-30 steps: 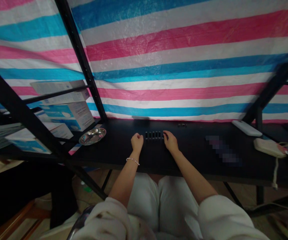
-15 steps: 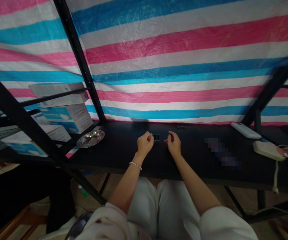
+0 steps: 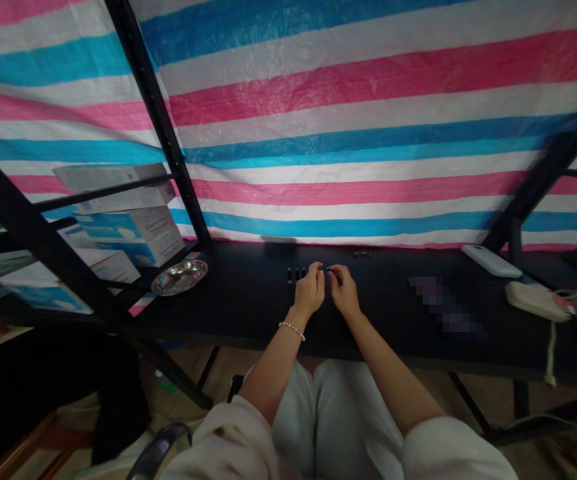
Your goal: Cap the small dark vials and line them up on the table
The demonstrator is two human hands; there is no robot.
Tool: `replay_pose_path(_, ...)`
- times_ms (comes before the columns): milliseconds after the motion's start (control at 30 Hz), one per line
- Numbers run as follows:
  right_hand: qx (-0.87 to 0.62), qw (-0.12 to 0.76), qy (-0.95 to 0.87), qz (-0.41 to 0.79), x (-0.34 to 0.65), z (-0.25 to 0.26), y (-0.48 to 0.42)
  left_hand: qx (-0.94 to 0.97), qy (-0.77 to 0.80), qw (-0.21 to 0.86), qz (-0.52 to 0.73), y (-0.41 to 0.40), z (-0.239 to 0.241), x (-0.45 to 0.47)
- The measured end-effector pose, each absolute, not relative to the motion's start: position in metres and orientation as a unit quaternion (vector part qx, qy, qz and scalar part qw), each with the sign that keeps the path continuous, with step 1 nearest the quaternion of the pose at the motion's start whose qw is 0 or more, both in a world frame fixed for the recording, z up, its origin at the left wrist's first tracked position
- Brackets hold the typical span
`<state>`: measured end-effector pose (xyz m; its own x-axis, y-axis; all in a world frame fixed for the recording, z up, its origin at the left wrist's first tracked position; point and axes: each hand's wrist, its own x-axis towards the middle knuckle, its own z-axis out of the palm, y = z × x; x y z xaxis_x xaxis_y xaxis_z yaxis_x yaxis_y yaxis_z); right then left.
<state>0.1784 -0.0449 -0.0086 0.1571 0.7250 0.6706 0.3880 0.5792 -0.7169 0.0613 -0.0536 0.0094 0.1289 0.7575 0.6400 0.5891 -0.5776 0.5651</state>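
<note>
My left hand [image 3: 310, 291], with a beaded bracelet at the wrist, meets my right hand [image 3: 343, 288] above the middle of the black table. Fingertips of both hands pinch a small dark piece [image 3: 325, 269] between them; its kind is too small to make out. Just left of my left hand, several small dark cylindrical pieces [image 3: 289, 275] with light ends line up in a row on the tabletop. My left hand partly covers that side of the row. Further back, several tiny shiny bits [image 3: 363, 254] lie near the table's rear edge.
A round metal dish [image 3: 180, 277] sits on the left, beside stacked boxes [image 3: 133, 230] and a black frame post [image 3: 163, 120]. Right of my hands are a blurred-out patch [image 3: 443, 307], a white flat device [image 3: 491, 261] and a power strip [image 3: 537, 300]. Striped sheeting [image 3: 343, 147] hangs behind the table [image 3: 248, 307].
My left hand has moved right, away from the row's left side, to meet my right hand. More of the row of dark pieces now shows. The right hand's fingers have closed in toward the left.
</note>
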Motion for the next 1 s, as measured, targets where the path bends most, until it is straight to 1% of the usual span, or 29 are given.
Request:
replay_pose_path(133, -0.412, 0.636, -0.642, 0.120, 0.178, -0.006, -0.047, 0.741, 0.458, 0.105, 0.479, -0.054, 0.007, 0.058)
replay_pose_path(367, -0.394, 0.631, -0.663, 0.084, 0.178, -0.001, -0.051, 0.766, 0.423, 0.122, 0.468, -0.052, 0.003, 0.060)
replay_pose_path(500, -0.399, 0.621, -0.668, 0.097, 0.178, 0.001, -0.052, 0.760, 0.422, 0.141, 0.474, -0.052, 0.001, 0.061)
replay_pose_path(600, -0.414, 0.610, -0.665, 0.120, 0.178, 0.001, -0.054, 0.744, 0.414, 0.181, 0.492, -0.049, -0.001, 0.061)
replay_pose_path(833, -0.433, 0.610, -0.650, 0.135, 0.178, -0.001, -0.054, 0.688, 0.367, 0.320, 0.538, -0.041, -0.005, 0.064)
replay_pose_path(1000, -0.489, 0.630, -0.588, 0.136, 0.183, -0.007, -0.048, 0.663, 0.368, 0.343, 0.554, -0.039, -0.008, 0.065)
